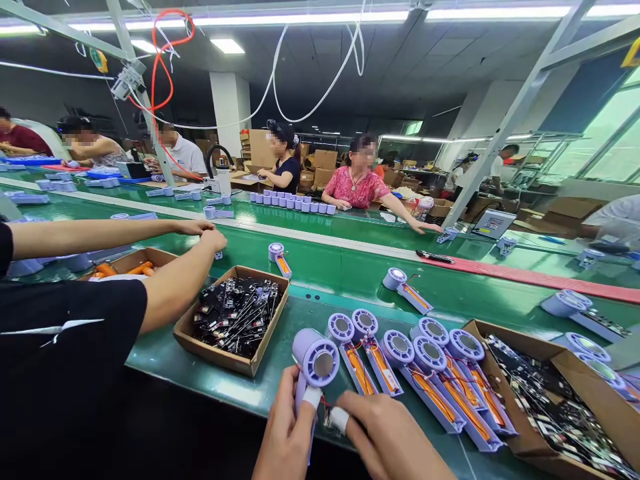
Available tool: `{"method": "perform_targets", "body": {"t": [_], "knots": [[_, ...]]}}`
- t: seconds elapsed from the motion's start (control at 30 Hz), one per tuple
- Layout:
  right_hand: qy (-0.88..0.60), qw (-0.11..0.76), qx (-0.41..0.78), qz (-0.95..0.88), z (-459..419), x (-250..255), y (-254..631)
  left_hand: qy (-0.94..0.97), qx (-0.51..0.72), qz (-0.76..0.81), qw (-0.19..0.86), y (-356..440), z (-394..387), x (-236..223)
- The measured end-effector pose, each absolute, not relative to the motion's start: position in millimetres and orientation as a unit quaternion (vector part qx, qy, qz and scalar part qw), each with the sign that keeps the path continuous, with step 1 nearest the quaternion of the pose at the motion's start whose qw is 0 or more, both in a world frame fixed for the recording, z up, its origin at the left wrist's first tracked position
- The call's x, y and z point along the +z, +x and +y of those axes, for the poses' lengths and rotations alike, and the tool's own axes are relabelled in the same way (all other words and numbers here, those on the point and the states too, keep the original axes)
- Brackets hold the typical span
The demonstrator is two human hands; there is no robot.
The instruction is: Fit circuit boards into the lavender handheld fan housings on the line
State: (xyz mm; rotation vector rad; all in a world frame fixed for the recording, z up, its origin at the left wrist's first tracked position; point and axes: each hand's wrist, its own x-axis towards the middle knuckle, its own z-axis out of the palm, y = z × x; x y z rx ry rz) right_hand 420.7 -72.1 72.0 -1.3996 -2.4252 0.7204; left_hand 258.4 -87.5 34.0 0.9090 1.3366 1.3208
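My two hands are nearest: the left (287,427) is closed around the handle of one lilac fan (316,359), its round, ribbed head standing above my thumb, a metallic disc at its centre. My right hand (387,427) is curled just beside that handle, near thin dark and red wires (326,403); I cannot tell whether its fingertips pinch anything. A white wrap covers each thumb's tip. To the right of my grip lie six more fans (429,353), smooth plastic, orange strips in their long open handles. Two cardboard boxes of dark circuit boards flank us, one left (215,353), one right (597,393), on the glossy green bench (165,363).
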Motion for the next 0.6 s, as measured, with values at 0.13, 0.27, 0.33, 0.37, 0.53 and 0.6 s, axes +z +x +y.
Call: {"method": "perform_targets", "body": {"t": [0.13,0.27,0.33,0.37,0.53,0.6], "knots": [[-0.433,0.107,0.328,-0.833,-76.7,82.9,413.5,0.384,0.508,0.546,0.545,251.4,-88.2,37.2],[-0.426,0.213,0.494,-0.727,-75.3,70.5,398.0,0.348,0.497,0.441,0.662,242.7,-87.1,32.6],[-0.423,0.267,0.574,-0.649,-76.0,57.3,391.1,0.326,0.496,0.379,0.710,240.2,-87.0,27.4],[-0.422,0.293,0.596,-0.618,-77.2,50.1,388.9,0.316,0.496,0.358,0.725,239.6,-87.3,24.7],[-0.507,0.377,0.579,-0.515,-88.0,22.2,390.6,0.323,0.519,0.350,0.710,243.5,-92.3,20.5],[-0.542,0.388,0.551,-0.503,-91.8,17.9,394.4,0.360,0.527,0.360,0.680,248.1,-93.7,24.2]]}}
